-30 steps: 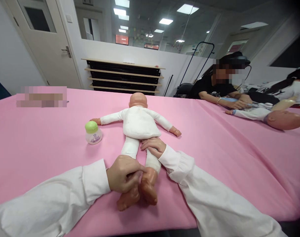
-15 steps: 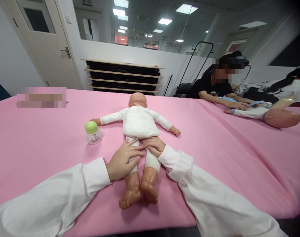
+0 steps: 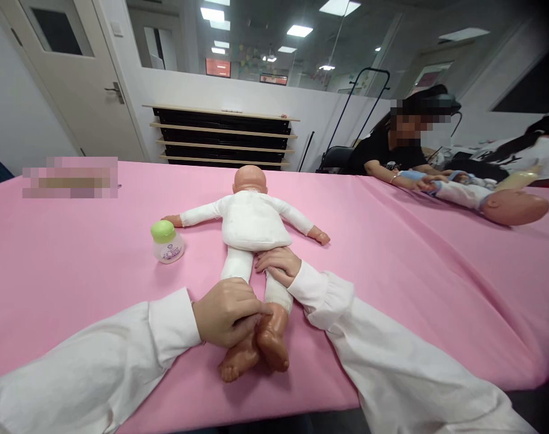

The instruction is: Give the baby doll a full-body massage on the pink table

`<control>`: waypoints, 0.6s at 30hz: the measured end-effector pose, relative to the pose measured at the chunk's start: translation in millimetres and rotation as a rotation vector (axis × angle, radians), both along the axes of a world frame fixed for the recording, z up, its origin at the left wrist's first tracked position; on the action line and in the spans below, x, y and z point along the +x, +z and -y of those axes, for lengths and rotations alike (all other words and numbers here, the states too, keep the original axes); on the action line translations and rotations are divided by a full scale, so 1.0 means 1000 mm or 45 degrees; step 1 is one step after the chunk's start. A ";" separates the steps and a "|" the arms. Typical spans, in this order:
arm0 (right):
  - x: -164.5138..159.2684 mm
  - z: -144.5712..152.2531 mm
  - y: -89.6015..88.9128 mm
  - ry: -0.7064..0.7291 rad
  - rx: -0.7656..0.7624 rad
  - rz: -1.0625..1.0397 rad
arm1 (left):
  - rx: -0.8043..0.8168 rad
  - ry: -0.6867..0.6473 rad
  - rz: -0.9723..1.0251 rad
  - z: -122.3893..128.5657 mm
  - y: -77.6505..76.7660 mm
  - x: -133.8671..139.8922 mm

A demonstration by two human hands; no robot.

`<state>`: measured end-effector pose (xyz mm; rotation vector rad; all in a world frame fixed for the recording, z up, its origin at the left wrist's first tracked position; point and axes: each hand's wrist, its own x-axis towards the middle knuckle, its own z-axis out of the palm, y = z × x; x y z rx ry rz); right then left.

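Observation:
A baby doll (image 3: 255,220) with a white cloth body and brown plastic limbs lies face down on the pink cover, arms spread and feet towards me. My left hand (image 3: 231,310) is closed over its lower left leg, with the index finger reaching to the other ankle; the curled fingertips are partly hidden. My right hand (image 3: 281,264) rests over the top of the doll's right thigh, fingers lightly bent and lying along it. Left of the doll stands a small clear jar (image 3: 168,248) with a green lid, near the doll's left hand.
A pink cover (image 3: 97,253) spreads over the table, with its front edge close to me. At the right, another person (image 3: 387,154) in black handles a second doll (image 3: 504,205). A blurred patch (image 3: 70,178) covers something at the far left. Stacked shelves (image 3: 224,135) stand by the wall.
My left hand has slid down the doll's leg towards the ankle, and its spread fingers have curled in. My right hand stays on the thigh. The other person's hands have shifted.

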<state>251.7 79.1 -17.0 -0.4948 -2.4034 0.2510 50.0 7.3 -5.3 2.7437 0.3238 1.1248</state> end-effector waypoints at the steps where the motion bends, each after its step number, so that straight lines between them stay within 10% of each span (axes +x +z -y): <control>1: -0.001 0.003 0.001 -0.003 0.028 0.009 | 0.008 -0.009 0.014 0.000 0.001 0.000; 18: -0.004 0.020 0.012 -0.200 0.373 0.266 | -0.105 0.345 -0.091 -0.013 0.006 -0.009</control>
